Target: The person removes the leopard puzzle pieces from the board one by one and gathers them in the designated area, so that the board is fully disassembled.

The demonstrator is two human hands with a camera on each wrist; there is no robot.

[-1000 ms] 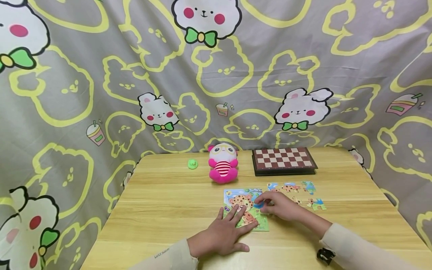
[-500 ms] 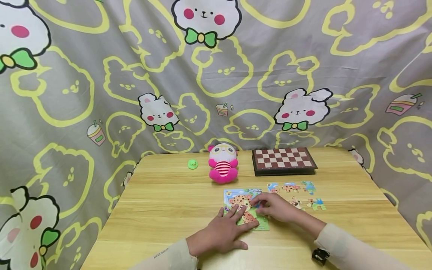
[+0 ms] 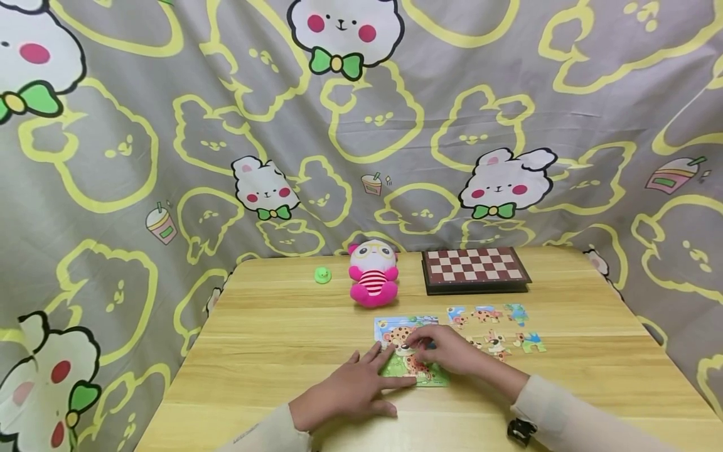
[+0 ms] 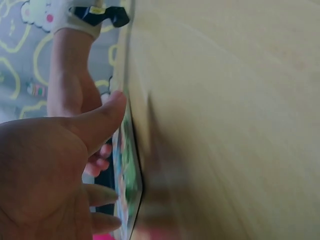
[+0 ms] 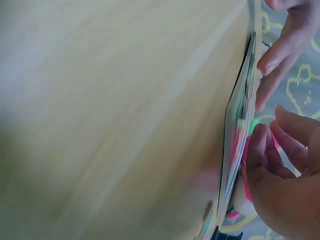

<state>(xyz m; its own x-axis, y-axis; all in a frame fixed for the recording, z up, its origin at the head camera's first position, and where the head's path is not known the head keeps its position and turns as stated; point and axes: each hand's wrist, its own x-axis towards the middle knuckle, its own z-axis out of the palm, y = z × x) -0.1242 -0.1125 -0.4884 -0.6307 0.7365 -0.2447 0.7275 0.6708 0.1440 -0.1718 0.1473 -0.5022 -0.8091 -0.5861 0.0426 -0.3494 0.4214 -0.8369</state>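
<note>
A square jigsaw puzzle [image 3: 393, 324] with a spotted leopard lies near the table's middle; its thin edge [image 4: 131, 175] shows from the side in the left wrist view. My left hand [image 3: 354, 388] lies with spread, straight fingers over its lower left part, fingertips right at the picture. Above the puzzle's centre right, my right hand [image 3: 454, 350] has bent fingers, with thumb and fingertips drawn together. In the right wrist view, these fingertips [image 5: 258, 131] come close beside the puzzle; I cannot tell whether they pinch a piece. Several loose puzzle pieces [image 3: 487, 314] lie to the right, one partly beside my right wrist.
A pink panda plush toy [image 3: 374, 276] sits behind the puzzle, with a small green duck [image 3: 322, 275] to its left. At the back right stands a checkered board box [image 3: 474, 267]. A patterned curtain [image 3: 316, 138] hangs behind the wooden table [image 3: 254, 333].
My right hand has moved left across the puzzle, toward its centre. My left hand has slid slightly left and down, baring more of the leopard. The toys and board box have stayed put.
</note>
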